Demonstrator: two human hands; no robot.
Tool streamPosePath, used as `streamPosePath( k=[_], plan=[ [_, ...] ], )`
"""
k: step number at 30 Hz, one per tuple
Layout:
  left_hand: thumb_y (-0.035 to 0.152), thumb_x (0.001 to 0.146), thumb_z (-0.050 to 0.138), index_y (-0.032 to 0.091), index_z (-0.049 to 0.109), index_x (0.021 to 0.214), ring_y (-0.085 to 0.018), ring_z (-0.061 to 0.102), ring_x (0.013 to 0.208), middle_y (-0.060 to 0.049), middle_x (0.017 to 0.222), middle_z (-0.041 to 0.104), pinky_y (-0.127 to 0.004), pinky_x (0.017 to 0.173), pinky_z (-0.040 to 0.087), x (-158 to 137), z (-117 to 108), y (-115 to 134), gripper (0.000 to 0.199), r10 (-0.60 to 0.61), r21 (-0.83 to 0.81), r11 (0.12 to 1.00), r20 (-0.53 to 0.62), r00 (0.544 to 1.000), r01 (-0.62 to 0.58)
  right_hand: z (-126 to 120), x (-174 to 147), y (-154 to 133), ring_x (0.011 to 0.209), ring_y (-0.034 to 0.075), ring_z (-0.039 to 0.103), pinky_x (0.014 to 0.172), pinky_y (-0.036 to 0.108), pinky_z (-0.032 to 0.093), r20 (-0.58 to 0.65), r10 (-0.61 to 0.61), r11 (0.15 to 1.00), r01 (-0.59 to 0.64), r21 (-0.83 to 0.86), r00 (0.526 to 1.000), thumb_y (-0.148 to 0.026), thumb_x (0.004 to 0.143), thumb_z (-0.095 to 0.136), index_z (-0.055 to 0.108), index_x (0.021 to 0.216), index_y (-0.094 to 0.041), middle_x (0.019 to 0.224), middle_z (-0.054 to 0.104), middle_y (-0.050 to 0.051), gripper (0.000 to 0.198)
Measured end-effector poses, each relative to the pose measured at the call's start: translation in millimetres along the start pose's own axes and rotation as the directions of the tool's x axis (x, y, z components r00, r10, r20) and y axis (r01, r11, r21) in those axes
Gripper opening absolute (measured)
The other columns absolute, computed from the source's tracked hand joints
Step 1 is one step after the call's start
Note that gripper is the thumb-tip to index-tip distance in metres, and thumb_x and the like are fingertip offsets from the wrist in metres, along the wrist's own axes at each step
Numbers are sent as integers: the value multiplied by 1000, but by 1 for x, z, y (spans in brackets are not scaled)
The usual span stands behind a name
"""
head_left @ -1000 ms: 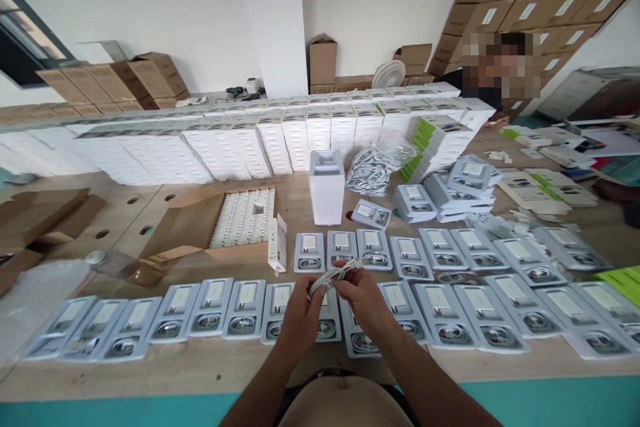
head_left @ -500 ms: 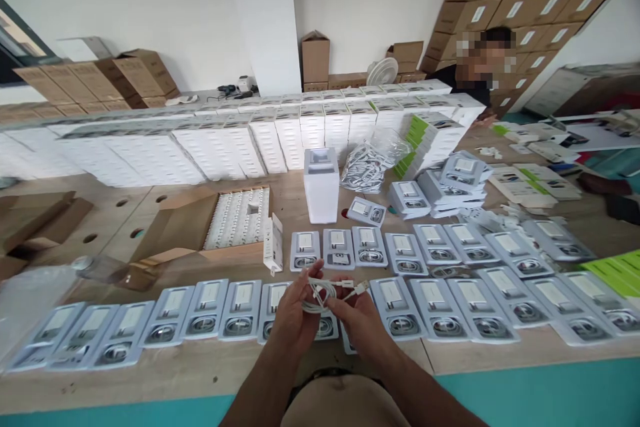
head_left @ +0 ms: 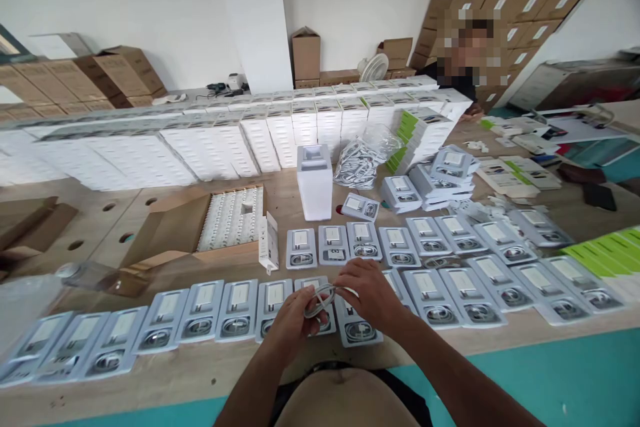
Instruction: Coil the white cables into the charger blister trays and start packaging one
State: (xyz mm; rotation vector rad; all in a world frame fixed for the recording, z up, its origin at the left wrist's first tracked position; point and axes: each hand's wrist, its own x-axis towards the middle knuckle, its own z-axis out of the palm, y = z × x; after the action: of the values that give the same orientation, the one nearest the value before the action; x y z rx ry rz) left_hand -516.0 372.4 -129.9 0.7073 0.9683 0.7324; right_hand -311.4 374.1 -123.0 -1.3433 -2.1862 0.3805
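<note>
A coiled pale charging cable is held between both hands above the front row of trays. My left hand is closed around the left side of the coil. From the right, my right hand pinches the coil's other side, its back turned up and covering the cable's ends. Under the hands lie pale plastic trays, partly hidden; one tray just below my right hand has a coiled cable in its lower compartment. To the left, another tray carries a white charger above a coiled cable.
More trays form a second row behind. An open carton of white chargers stands left, beside a small white box. A tall tray stack and a bag of cables stand mid-table. White boxes line the back; a person is at the far right.
My right hand has turned over, palm down, onto the coil, and the loose plug end is now hidden. The cable is drawn into a tighter loop. The view has shifted slightly.
</note>
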Motion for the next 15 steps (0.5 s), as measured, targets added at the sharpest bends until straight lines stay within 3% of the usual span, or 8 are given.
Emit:
streamPosePath(
  k=[3, 5, 9, 15],
  plan=[
    [51, 85, 57, 17, 48, 72, -11, 57, 60, -5, 82, 64, -20, 45, 32, 2, 0, -7, 37, -17, 10, 1000, 22, 1000, 17, -7, 6, -13, 91, 24, 56, 78, 38, 38, 56, -4, 970, 17, -244, 998, -23, 91, 53, 66, 79, -20, 86, 66, 7, 18],
    [53, 86, 54, 18, 46, 74, -11, 55, 56, -3, 79, 62, -21, 44, 29, 2, -1, -12, 38, -40, 70, 997, 24, 999, 38, -8, 7, -21, 80, 21, 58, 69, 33, 36, 87, 74, 970, -52, -239, 993, -22, 91, 51, 64, 77, -20, 80, 66, 6, 19],
    [56, 87, 52, 18, 48, 77, -8, 50, 53, 3, 66, 53, -20, 48, 31, 0, 0, -21, 39, -31, 70, 997, -19, 999, 32, -1, 5, -32, 65, 15, 59, 58, 27, 33, 102, 278, 953, -288, 98, 955, -27, 92, 49, 59, 83, -22, 72, 66, 0, 15],
    [50, 84, 60, 17, 52, 89, -11, 58, 61, -2, 85, 59, -21, 48, 33, -3, 7, -23, 34, -22, -159, 987, 44, 999, 29, 22, 4, -36, 58, 13, 63, 60, 26, 44, 126, 434, 712, -426, 558, 892, -30, 91, 47, 56, 84, -22, 66, 65, -3, 14]
  ],
)
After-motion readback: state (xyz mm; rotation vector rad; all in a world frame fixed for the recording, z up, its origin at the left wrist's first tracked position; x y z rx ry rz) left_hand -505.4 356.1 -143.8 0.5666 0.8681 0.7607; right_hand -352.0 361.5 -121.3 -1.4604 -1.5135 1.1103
